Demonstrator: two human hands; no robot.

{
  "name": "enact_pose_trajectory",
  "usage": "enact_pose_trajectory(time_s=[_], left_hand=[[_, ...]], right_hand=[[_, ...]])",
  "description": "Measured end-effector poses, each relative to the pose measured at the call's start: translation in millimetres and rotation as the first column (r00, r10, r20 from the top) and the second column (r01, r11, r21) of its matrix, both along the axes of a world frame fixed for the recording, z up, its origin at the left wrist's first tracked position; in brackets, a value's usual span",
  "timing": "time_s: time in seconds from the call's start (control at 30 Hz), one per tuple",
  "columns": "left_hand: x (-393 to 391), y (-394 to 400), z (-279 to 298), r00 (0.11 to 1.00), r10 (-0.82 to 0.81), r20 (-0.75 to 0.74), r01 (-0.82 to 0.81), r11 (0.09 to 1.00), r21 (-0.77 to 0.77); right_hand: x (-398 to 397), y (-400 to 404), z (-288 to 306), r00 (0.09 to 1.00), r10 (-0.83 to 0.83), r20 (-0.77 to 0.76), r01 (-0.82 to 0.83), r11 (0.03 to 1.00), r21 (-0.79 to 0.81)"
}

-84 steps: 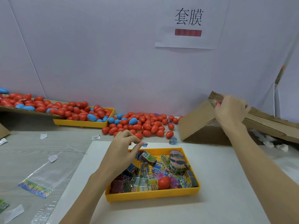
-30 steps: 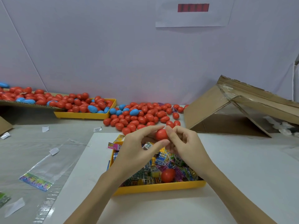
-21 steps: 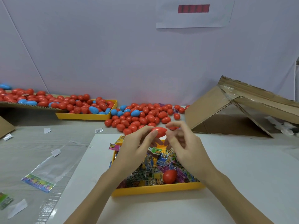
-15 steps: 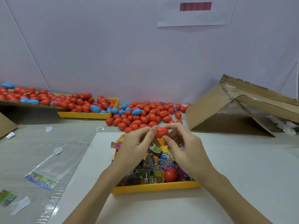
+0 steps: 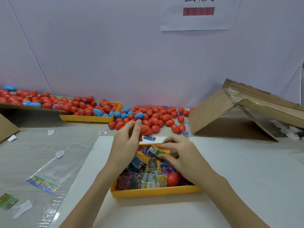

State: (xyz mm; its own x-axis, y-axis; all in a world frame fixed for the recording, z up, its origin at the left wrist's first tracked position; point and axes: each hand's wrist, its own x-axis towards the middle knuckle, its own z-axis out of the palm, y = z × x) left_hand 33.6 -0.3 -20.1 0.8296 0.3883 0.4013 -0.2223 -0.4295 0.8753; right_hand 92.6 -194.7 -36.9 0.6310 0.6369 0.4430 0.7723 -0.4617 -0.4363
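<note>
L hand (image 5: 126,142) & R hand (image 5: 182,155) are seen bare, w/ slim, long fingers; nails are too small to be made out. L forearm (image 5: 92,195) & R forearm (image 5: 230,199) are shown bare too, until cut off by the view's lower edge.

Bright, even light, soft shadows, slight blur, wide-angle warp at edges.

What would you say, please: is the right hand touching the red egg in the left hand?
Apart. The head view shows the right hand pinching a green wrapper over the tray, with a plain gap to the red egg the left hand holds.
</note>
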Motion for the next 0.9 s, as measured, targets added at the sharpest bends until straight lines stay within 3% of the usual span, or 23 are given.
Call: enact_pose_trajectory(time_s=[0.1,0.4,0.53,0.63,0.77,0.9], left_hand=[[1,0,-1,1.000,-0.024,0.004,0.024,1.000,-0.008],[-1,1,0,0.997,-0.070,-0.028,0.070,0.997,-0.022],[-2,1,2,0.995,-0.086,-0.059,0.082,0.995,-0.063],[-2,2,6,0.986,-0.144,-0.080,0.126,0.972,-0.198],[-3,0,10,0.978,-0.171,-0.117,0.116,0.919,-0.376],[-3,-9,12,0.939,-0.259,-0.227,0.136,0.885,-0.446]], right_hand=[[0,6,-1,0.999,-0.026,0.033,0.032,0.986,-0.166],[-6,9,-1,0.994,-0.066,0.091,0.078,0.987,-0.138],[-6,5,4,0.996,-0.084,0.025,0.083,0.996,0.027],[-7,2,6,0.987,-0.108,-0.121,0.131,0.971,0.201],[-6,0,10,0.913,-0.046,-0.406,0.222,0.891,0.396],[-7,-2,15,0.829,0.089,-0.552,0.263,0.810,0.525]])
